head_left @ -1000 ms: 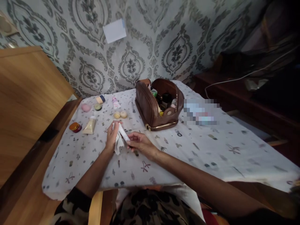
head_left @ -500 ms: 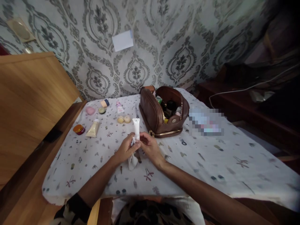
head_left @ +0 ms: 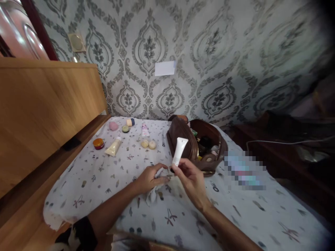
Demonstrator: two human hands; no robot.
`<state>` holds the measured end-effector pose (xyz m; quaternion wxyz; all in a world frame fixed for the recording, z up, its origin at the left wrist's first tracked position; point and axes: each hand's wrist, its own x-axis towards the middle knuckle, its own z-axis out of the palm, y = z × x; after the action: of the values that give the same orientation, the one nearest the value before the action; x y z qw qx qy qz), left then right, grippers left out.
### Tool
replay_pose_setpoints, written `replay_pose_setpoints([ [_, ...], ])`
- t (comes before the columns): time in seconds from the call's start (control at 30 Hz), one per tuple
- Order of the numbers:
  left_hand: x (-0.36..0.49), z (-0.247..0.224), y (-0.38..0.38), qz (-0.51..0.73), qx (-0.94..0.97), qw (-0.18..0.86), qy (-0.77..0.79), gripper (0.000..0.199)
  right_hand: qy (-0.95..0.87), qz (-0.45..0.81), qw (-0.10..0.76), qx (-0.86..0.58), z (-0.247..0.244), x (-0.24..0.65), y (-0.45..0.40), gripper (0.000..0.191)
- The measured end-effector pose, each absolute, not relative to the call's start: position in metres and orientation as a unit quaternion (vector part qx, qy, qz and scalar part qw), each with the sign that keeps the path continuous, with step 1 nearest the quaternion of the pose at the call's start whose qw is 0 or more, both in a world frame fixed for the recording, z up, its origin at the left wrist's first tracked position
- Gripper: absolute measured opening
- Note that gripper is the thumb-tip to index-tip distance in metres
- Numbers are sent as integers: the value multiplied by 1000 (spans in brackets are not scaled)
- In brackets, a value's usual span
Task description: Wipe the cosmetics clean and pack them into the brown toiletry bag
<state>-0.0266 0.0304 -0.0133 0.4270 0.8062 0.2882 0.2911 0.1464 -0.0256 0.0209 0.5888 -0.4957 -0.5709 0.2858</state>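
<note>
My right hand [head_left: 192, 181] pinches a white squeeze tube [head_left: 180, 150] by its lower end, its flat sealed end pointing up. A crumpled whitish cloth [head_left: 153, 196] hangs from my left hand [head_left: 151, 178], whose fingers are closed on it, just left of the tube. Behind the tube stands a brown toiletry bag [head_left: 180, 130], unzipped, with several small items inside that I cannot make out clearly.
On the patterned tablecloth [head_left: 96, 181] lie a cream tube [head_left: 113, 147], an orange-lidded jar [head_left: 98, 143], a pink tube [head_left: 145, 129], a pink rounded item [head_left: 113, 126] and two small round yellowish pieces [head_left: 148, 144]. A wooden cabinet [head_left: 52, 115] borders the left; a blurred-out object [head_left: 244, 170] is at right.
The tube has moved right and up in my right hand, away from the cloth and my left hand, and now leans. The head view has shifted.
</note>
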Motion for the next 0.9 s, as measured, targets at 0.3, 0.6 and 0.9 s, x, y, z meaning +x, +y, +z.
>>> replay_pose_setpoints([
  [0.3,-25,-14,28,237,837,401,289,34,-555,54,565,-608,116,265,1,41],
  [0.6,-22,-13,29,229,837,405,286,32,-593,-36,258,-762,122,293,33,34],
  [0.9,-19,-8,29,213,851,391,279,34,-630,-82,-4,-772,155,260,71,33],
])
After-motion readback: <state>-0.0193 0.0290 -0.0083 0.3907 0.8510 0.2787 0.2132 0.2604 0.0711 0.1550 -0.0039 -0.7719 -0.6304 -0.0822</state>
